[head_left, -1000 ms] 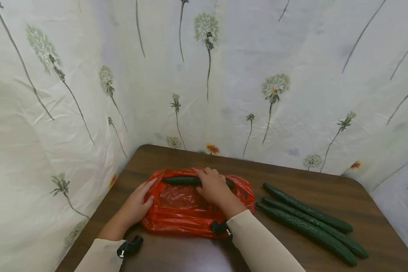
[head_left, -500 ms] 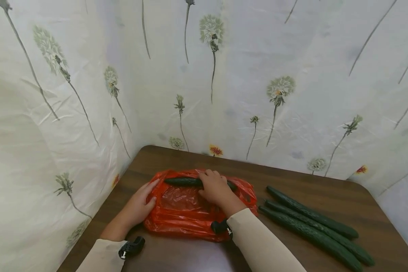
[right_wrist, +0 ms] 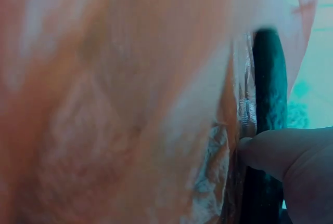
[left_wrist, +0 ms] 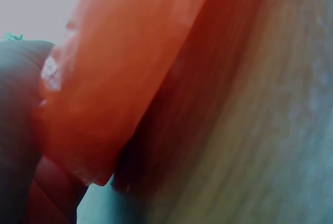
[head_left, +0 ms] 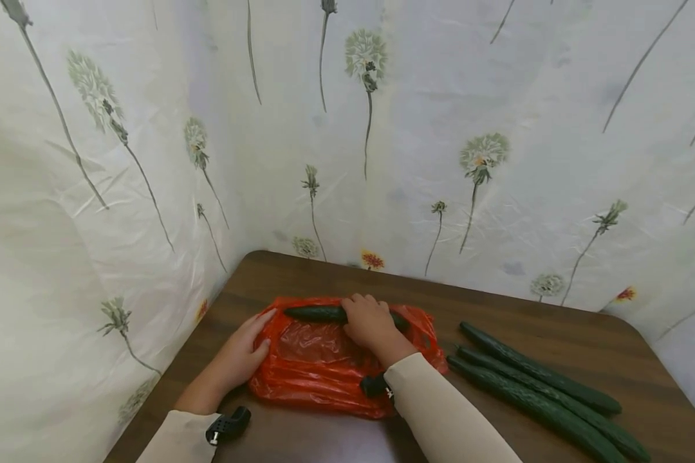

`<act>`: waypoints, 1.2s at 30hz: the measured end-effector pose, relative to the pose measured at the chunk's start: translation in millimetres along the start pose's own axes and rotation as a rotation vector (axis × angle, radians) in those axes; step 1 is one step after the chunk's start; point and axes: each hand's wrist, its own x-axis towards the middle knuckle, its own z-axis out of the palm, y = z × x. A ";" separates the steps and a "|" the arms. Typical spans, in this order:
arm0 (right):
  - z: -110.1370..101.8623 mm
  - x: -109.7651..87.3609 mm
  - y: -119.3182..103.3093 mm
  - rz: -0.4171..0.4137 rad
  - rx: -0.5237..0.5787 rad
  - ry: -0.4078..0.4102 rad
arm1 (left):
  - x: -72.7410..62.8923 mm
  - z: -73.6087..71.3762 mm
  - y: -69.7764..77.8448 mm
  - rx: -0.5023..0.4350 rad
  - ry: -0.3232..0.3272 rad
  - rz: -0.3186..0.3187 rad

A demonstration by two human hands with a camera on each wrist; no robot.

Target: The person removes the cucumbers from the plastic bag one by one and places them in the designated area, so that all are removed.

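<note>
A red plastic bag (head_left: 324, 393) lies spread on the table, its film crumpled. Along its far side, within the red film, rests a dark green cucumber (head_left: 315, 313). My right hand (head_left: 372, 325) grips this cucumber from above and covers part of it. In the right wrist view, the thumb (right_wrist: 291, 154) presses against the near side of the cucumber (right_wrist: 270, 78). At the bag's left edge, my left hand (head_left: 244, 350) holds the film between thumb and fingers. Red film (left_wrist: 119, 78) fills much of the left wrist view and hides most of that hand's fingers.
Three long cucumbers (head_left: 538, 373) lie side by side on the brown wooden table (head_left: 417, 289), right of the bag. Flower-printed sheeting (head_left: 405, 128) rises behind and to the left of the table. Black wrist straps (head_left: 228, 424) sit at both cuffs.
The head view has shifted slightly, so the scene sits a little lower and further right. Both hands keep their holds, and the cucumber stays along the bag's far side.
</note>
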 end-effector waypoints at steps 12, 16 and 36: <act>9.8 3.6 1.2 -0.010 -0.089 0.099 | -0.2 2.2 -1.5 -0.002 -0.002 -0.006; 8.8 2.6 -1.2 -0.012 -0.120 0.141 | 1.1 0.6 0.0 -0.015 -0.004 -0.016; 9.8 3.9 -1.6 -0.076 -0.144 0.131 | 2.2 0.6 -3.5 -0.002 0.002 -0.014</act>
